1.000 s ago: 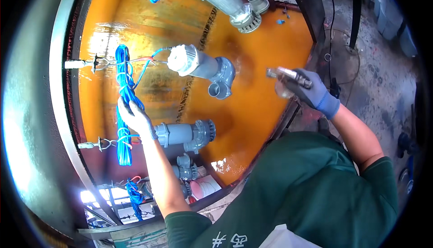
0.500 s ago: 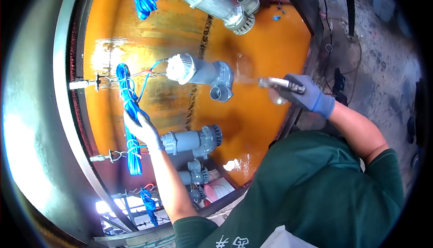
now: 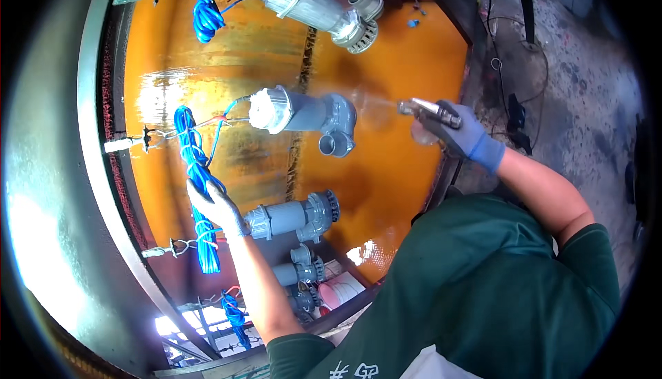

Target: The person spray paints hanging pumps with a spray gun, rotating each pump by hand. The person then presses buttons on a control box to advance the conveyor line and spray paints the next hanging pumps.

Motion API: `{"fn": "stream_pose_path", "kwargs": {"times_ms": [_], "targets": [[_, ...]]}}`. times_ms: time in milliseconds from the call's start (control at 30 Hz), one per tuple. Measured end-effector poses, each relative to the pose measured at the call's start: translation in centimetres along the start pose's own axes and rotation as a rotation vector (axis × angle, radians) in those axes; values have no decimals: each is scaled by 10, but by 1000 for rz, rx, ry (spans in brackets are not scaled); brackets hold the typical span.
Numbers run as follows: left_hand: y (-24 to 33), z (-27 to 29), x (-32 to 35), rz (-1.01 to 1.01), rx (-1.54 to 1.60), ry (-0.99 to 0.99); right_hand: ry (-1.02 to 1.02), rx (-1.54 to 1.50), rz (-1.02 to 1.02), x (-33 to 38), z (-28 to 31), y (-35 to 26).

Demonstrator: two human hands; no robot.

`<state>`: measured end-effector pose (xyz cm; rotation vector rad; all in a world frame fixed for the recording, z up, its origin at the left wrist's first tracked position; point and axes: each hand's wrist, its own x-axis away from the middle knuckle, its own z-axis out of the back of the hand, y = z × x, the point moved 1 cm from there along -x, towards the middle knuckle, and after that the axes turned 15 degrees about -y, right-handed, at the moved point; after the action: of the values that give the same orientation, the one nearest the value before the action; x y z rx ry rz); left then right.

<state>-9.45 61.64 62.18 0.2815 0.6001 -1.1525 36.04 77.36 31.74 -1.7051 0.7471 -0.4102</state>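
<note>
My right hand [image 3: 476,141], in a grey-blue glove, is wrapped round a metal spray gun [image 3: 434,112]. A fine mist leaves its nozzle toward a hanging grey pump [image 3: 307,111], whose wide end is wrapped in white covering. The nozzle is apart from the pump, to its right. My left hand [image 3: 221,208], in a light glove, is closed on a long coiled bundle of blue cable [image 3: 187,131] tied with cord. That bundle runs up toward the pump's wire lead. Another grey pump [image 3: 279,220] hangs right beside my left wrist.
A third pump [image 3: 317,14] with a blue cable coil [image 3: 207,19] hangs at the far side. Hooks on a metal rail [image 3: 89,96] carry them at left. Behind is an orange, wet-looking panel [image 3: 400,193]. A pink-and-white bucket [image 3: 338,289] stands below nearer pumps.
The spray gun has shifted slightly upward in the picture, and its mist shows more plainly. My left hand keeps its hold on the cable bundle. The view has shifted a little.
</note>
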Motion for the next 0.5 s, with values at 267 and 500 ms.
{"fn": "stream_pose_path", "kwargs": {"times_ms": [267, 500], "targets": [[-24, -2, -3, -30, 25, 34, -65, 17, 9, -7, -1, 33], [-33, -1, -2, -15, -31, -7, -170, 216, -35, -12, -2, 31]]}}
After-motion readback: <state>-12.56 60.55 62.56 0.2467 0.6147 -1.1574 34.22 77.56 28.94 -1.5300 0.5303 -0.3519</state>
